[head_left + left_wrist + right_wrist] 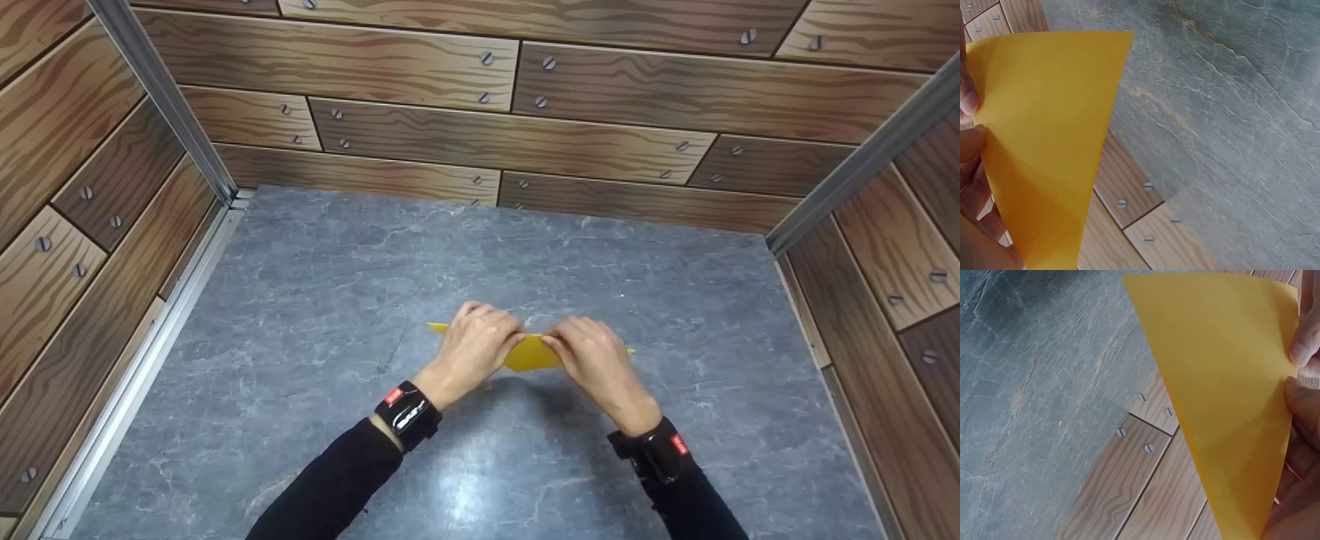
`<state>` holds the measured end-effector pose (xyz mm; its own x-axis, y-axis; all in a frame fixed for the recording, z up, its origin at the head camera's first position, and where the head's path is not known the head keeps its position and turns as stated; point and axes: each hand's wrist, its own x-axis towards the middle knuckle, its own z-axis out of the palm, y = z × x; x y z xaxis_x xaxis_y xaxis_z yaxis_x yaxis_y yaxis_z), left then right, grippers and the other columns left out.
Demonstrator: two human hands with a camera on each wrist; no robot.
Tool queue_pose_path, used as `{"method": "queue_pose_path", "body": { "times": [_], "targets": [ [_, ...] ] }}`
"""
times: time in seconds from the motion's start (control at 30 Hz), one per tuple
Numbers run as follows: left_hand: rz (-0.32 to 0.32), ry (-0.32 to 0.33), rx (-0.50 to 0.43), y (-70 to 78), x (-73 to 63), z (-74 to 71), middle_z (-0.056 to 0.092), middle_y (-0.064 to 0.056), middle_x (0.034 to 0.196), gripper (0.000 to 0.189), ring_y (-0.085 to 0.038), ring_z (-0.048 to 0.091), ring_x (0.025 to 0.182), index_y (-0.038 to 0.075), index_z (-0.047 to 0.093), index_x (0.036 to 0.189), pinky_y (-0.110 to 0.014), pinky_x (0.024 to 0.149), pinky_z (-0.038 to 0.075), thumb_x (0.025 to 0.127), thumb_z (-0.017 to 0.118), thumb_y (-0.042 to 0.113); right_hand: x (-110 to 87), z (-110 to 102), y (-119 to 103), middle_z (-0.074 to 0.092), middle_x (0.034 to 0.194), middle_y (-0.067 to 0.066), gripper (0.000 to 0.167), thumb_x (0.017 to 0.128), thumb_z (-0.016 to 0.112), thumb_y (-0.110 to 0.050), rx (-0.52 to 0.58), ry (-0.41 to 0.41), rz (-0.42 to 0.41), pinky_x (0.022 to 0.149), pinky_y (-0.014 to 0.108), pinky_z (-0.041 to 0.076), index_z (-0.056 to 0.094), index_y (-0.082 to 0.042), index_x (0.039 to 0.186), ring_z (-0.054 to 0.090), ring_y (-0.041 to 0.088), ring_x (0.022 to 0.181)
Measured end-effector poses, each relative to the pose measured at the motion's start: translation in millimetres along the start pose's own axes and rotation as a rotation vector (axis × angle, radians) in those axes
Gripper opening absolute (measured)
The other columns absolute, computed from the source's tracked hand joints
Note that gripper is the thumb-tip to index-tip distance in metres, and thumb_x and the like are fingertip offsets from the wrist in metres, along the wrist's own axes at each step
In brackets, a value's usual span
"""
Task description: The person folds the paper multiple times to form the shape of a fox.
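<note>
Both hands hold one sheet of yellow paper (534, 354) above the grey surface. My left hand (476, 341) pinches its upper edge left of the middle, and my right hand (592, 352) pinches the same edge right of the middle. Narrow yellow tips stick out past each hand. In the left wrist view the paper (1053, 129) tapers downward, with thumb and fingertips at its edge. From the right wrist, the paper (1224, 382) shows a slight bend near the pinching fingers. The hands are close together, with a short stretch of edge between them.
The grey marbled tabletop (337, 262) spreads beneath the hands. A wood-plank patterned wall (420, 127) stands behind, with similar panels on both sides. Metal posts (165, 97) mark the corners. Each wrist wears a black band (409, 415).
</note>
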<state>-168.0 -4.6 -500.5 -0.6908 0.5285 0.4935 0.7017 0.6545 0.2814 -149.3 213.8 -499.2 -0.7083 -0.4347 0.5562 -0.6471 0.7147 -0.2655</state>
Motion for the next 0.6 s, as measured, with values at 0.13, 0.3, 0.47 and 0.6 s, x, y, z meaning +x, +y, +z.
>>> {"method": "queue_pose_path", "body": {
  "times": [0.13,0.3,0.47,0.6],
  "targets": [
    [-0.005,-0.005,0.003,-1.6,-1.6,-1.3,0.078,0.004,0.096,0.010,-0.016,0.071,0.091,0.017,0.077,0.099,-0.040,0.097,0.050,0.098,0.072,0.025,-1.3,-0.4,0.4,0.070,0.082,0.001,0.008,0.089,0.081,-0.012,0.000,-0.011,0.010,0.068,0.037,0.055,0.073,-0.010,0.091,0.065,0.019,0.073],
    [-0.016,-0.005,0.002,-3.0,-4.4,-3.0,0.078,0.004,0.095,0.011,-0.015,0.071,0.089,0.017,0.078,0.099,-0.040,0.097,0.050,0.098,0.072,0.026,-1.6,0.7,-0.5,0.070,0.082,0.000,0.009,0.089,0.081,-0.011,0.008,-0.024,0.009,0.068,0.037,0.055,0.072,-0.010,0.090,0.064,0.019,0.072],
    [-0.019,-0.004,-0.005,-4.3,-6.6,-4.6,0.077,0.004,0.093,0.011,-0.015,0.070,0.087,0.017,0.078,0.098,-0.042,0.098,0.050,0.097,0.072,0.027,-1.0,1.7,-2.1,0.070,0.081,0.001,0.010,0.088,0.082,-0.010,0.011,-0.018,-0.002,0.068,0.037,0.055,0.072,-0.009,0.090,0.064,0.019,0.072],
    [-0.015,-0.006,0.006,-6.2,-6.3,-5.0,0.078,0.004,0.095,0.012,-0.015,0.071,0.089,0.018,0.078,0.099,-0.042,0.098,0.050,0.098,0.071,0.027,-0.3,2.0,-2.0,0.070,0.081,0.001,0.009,0.088,0.082,-0.009,0.010,-0.015,-0.011,0.067,0.037,0.055,0.072,-0.009,0.090,0.064,0.019,0.072]
  ]
}}
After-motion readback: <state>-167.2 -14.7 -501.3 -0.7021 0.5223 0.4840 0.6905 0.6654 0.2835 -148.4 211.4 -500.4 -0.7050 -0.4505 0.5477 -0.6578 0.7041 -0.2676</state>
